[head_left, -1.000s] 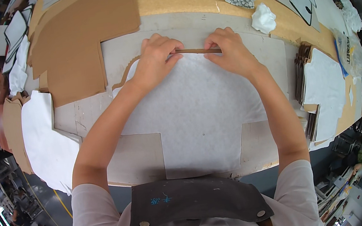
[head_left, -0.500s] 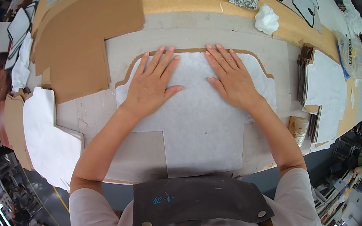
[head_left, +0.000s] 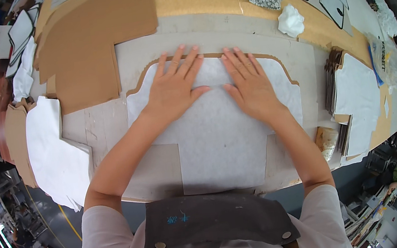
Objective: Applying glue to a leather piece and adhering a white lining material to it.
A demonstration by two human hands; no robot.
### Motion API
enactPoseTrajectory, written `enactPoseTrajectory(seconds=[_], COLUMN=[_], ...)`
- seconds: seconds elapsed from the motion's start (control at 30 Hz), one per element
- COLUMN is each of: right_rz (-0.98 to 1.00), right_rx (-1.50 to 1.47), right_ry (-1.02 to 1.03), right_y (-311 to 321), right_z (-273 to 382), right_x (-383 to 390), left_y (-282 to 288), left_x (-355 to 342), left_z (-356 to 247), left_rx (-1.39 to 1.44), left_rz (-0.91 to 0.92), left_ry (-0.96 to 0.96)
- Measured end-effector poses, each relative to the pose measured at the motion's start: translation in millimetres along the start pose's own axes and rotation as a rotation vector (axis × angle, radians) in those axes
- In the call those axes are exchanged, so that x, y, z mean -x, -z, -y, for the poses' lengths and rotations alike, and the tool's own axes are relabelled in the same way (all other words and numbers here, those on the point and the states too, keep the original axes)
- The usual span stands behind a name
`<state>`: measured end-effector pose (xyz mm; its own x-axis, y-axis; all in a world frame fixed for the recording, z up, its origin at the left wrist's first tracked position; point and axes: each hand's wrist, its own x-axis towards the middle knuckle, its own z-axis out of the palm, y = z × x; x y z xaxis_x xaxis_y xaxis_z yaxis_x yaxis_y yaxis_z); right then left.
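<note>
- Fingers of your left hand (head_left: pixel 172 92) lie straight and fanned, thumb apart, gripping nothing; the longer tips reach past the brown border (head_left: pixel 211 55).
- Your right hand (head_left: pixel 253 89) lies flat too, fingers less spread, thumb out, gripping nothing, its longest fingertips at that border.
- Under both your palms is the white sheet (head_left: pixel 219 131), flat on the grey board (head_left: pixel 149 165), centred before you.
- Its broad, bordered end points away from you, the narrower tail toward you; its longer span appears to run left to right.
- Beyond your left fingers lies the brown stack (head_left: pixel 83 64); right of your right forearm stand a tan block (head_left: pixel 327 142) and a white-topped pile (head_left: pixel 353 83).
- Blue handwriting marks your apron (head_left: pixel 222 226); dark print shows on the clear bag (head_left: pixel 387 64) at far right.
</note>
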<state>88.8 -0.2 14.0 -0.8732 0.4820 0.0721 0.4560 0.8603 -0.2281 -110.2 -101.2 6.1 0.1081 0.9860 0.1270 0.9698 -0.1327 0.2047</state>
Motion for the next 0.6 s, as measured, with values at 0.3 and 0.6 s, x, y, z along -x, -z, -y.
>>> enactPoseTrajectory(seconds=[0.3, 0.6], right_rz=[0.002, 0.002], right_rx=[0.047, 0.068], right_ry=[-0.159, -0.231], right_y=[13, 23], right_z=[-33, -42], right_x=[41, 57], left_y=[18, 31], left_x=[44, 69], left_z=[40, 44], left_rx=[-0.201, -0.142], left_rz=[0.006, 0.031], left_ry=[0.160, 0.272])
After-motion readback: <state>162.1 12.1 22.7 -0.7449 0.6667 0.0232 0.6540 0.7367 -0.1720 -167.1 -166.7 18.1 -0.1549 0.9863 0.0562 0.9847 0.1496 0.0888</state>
